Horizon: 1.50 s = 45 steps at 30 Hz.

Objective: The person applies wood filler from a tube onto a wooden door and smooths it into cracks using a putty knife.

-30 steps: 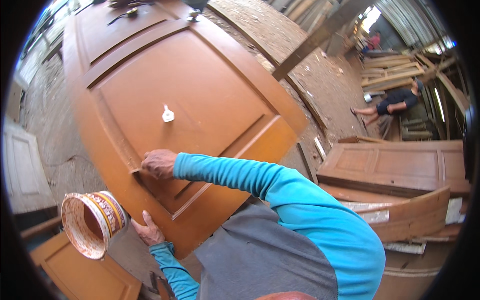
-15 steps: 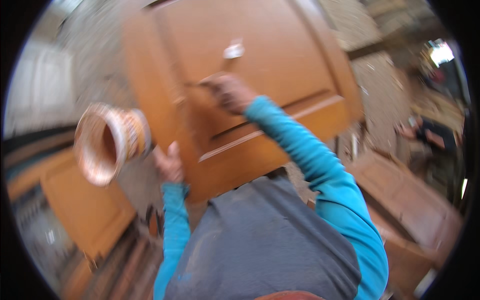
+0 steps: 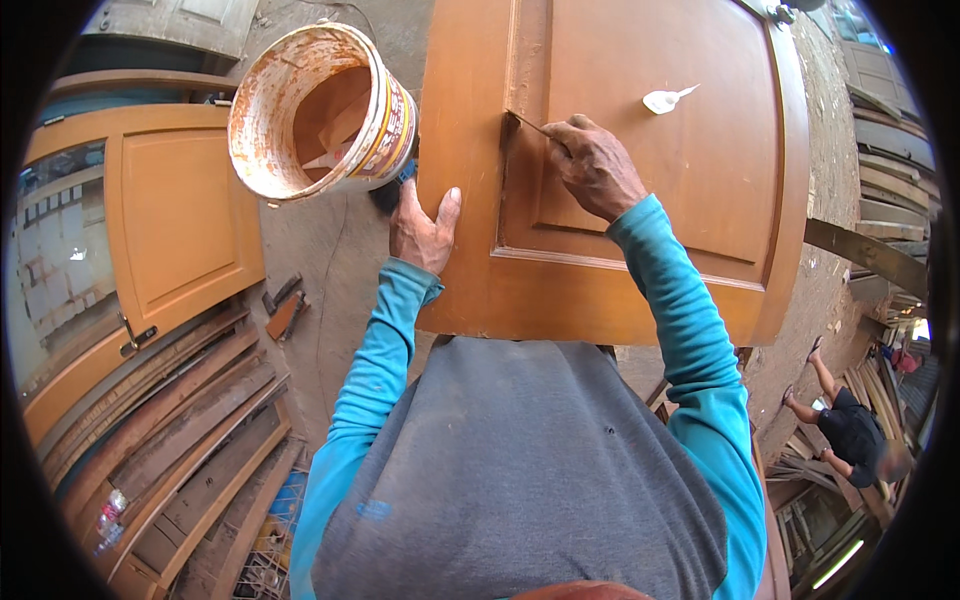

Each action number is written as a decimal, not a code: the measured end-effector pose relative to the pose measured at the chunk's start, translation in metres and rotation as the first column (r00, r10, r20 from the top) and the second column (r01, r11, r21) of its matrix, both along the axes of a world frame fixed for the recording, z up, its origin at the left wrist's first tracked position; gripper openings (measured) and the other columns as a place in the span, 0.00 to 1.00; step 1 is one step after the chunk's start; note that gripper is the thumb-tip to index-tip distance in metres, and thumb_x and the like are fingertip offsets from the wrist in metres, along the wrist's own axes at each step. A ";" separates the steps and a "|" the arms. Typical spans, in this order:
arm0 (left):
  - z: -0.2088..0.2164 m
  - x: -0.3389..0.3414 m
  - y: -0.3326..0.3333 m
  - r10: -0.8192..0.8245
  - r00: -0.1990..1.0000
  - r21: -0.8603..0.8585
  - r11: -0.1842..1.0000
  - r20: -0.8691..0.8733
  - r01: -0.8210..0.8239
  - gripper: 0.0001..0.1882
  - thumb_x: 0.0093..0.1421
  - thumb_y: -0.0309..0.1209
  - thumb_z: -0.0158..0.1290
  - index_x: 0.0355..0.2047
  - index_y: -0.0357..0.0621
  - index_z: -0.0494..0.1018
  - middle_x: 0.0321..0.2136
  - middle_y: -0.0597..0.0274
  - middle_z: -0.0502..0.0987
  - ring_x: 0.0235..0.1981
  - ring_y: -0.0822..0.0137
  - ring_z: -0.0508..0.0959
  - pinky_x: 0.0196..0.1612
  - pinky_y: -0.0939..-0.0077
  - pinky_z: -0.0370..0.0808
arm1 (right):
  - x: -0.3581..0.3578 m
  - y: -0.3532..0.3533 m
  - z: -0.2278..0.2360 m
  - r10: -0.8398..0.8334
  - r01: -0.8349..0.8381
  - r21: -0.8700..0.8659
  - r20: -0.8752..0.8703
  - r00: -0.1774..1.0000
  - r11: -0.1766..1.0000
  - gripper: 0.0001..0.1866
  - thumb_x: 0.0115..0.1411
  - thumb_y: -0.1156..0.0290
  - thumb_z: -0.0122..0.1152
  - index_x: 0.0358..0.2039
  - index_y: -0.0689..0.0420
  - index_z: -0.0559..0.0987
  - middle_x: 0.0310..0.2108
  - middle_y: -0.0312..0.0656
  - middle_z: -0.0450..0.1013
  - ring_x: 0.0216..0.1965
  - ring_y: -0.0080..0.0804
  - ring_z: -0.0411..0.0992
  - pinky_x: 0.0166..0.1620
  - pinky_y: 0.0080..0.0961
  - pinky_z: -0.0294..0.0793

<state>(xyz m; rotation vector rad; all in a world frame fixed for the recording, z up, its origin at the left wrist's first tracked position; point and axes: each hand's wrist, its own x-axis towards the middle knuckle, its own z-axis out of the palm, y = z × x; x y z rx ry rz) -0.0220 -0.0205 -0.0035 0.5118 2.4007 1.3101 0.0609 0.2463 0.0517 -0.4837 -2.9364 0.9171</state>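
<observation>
A brown wooden panel door [image 3: 620, 310] lies in front of me. My right hand [image 3: 598, 170] pinches a thin stick-like tool [image 3: 530, 123], its tip touching the dark groove at the left side of the raised panel. At the door's left edge is my left hand [image 3: 424, 232], thumb and forefinger apart; its other fingers are partly hidden. Just past its fingertips shows a small blue and black object [image 3: 392, 188] that I cannot make out. A small white bottle with a pointed nozzle [image 3: 660, 101] rests on the panel.
A paint-smeared white bucket [image 3: 258, 160] stands open left of the door. Another orange-brown door [image 3: 185, 210] and stacked planks [image 3: 190, 450] lie further left. At the far right, a person in dark clothes [image 3: 853, 430] is near more timber [image 3: 890, 185].
The view has shifted and sharpened, so door, bucket and hands appear in other places. The right hand stays over the groove, the left hand by the door's edge.
</observation>
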 end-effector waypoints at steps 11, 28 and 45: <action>-0.001 0.000 0.004 -0.007 1.000 0.016 1.000 0.020 0.006 0.28 0.72 0.45 0.59 0.61 0.34 0.70 0.50 0.42 0.83 0.51 0.47 0.84 0.55 0.57 0.79 | 0.012 -0.002 -0.005 -0.045 0.039 -0.085 -0.072 0.996 0.996 0.15 0.67 0.71 0.57 0.50 0.60 0.84 0.42 0.55 0.78 0.46 0.58 0.77 0.51 0.47 0.77; -0.001 0.001 0.005 0.052 0.998 0.049 0.997 -0.018 -0.051 0.26 0.68 0.45 0.62 0.51 0.32 0.72 0.45 0.38 0.83 0.46 0.39 0.84 0.51 0.53 0.80 | 0.025 0.030 0.018 0.206 -0.202 0.206 0.002 0.979 0.958 0.14 0.65 0.73 0.61 0.50 0.52 0.84 0.40 0.49 0.77 0.48 0.50 0.77 0.47 0.45 0.78; 0.001 0.000 0.004 0.057 0.996 -0.086 0.995 0.072 -0.050 0.32 0.71 0.48 0.59 0.62 0.33 0.70 0.55 0.39 0.80 0.56 0.43 0.81 0.59 0.56 0.77 | -0.019 0.020 0.027 0.440 -0.473 0.316 0.175 0.881 0.822 0.06 0.60 0.76 0.61 0.37 0.56 0.84 0.39 0.46 0.75 0.48 0.46 0.76 0.49 0.41 0.79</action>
